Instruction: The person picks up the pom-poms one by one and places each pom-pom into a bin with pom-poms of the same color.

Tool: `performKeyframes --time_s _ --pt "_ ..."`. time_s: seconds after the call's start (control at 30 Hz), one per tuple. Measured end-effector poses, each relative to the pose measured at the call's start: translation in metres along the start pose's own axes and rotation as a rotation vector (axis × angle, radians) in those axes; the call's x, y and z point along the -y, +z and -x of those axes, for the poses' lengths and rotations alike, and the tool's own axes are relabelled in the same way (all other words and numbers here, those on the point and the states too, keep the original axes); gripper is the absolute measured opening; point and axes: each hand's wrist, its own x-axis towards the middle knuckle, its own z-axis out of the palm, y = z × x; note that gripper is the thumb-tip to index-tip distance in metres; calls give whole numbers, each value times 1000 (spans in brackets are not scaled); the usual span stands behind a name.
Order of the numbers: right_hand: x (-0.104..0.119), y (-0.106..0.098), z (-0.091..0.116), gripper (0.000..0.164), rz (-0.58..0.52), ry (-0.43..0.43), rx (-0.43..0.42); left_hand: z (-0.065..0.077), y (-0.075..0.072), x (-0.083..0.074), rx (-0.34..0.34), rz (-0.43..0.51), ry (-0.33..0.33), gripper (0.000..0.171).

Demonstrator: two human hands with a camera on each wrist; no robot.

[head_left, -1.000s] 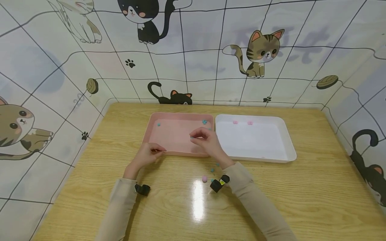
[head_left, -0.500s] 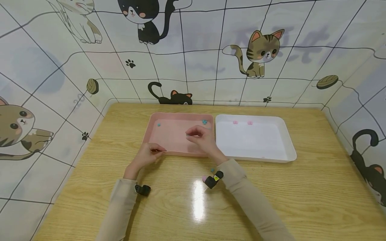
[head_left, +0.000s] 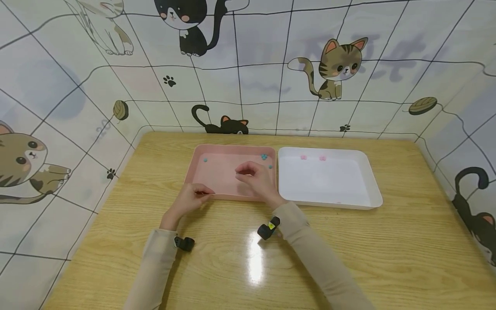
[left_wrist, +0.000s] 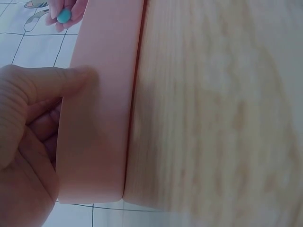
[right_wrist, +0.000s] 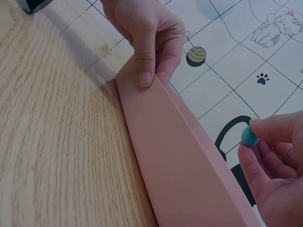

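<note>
A small teal ball [right_wrist: 248, 136] is pinched between the thumb and index finger of my right hand [head_left: 258, 178], held above the pink tray [head_left: 218, 174]. My left hand [head_left: 189, 199] grips that tray's front wall near its left corner, thumb outside and fingers inside. Within the pink tray lie one teal ball [head_left: 205, 159] at the back left, a teal flower-like cluster [head_left: 264, 156] at the back right and another teal ball [head_left: 270, 166] just in front of the cluster. In the head view the held ball is mostly hidden by the fingers.
A white tray [head_left: 329, 183] stands right beside the pink one, with two pink flower-like pieces [head_left: 304, 157] near its back wall. Both sit on a wooden table [head_left: 403, 224] enclosed by cat-patterned walls. My right wrist and its black camera [head_left: 267, 229] cover part of the table front.
My right hand has moved left over the pink tray with the teal ball. Its wrist now covers the small pink and teal balls seen earlier on the table. My left hand stays put.
</note>
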Motion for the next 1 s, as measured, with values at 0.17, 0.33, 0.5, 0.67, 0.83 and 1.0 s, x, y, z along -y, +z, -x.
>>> performKeyframes --time_s 0.17,0.33,0.5,0.67,0.83,1.0 --pt "7 2 0 17 1 43 -9 -1 0 0 0 3 4 7" --pt "10 3 0 17 10 69 -30 -2 0 0 2 9 3 6" --pt "13 1 0 18 -10 67 -30 -2 0 -2 2 10 5 6" --pt "4 -2 -1 17 -1 40 -30 -1 0 -1 0 3 14 7" --pt "-3 -9 3 15 12 41 -21 -1 1 0 -1 6 13 7" --pt "5 -21 16 13 17 29 16 0 0 1 1 24 11 8"
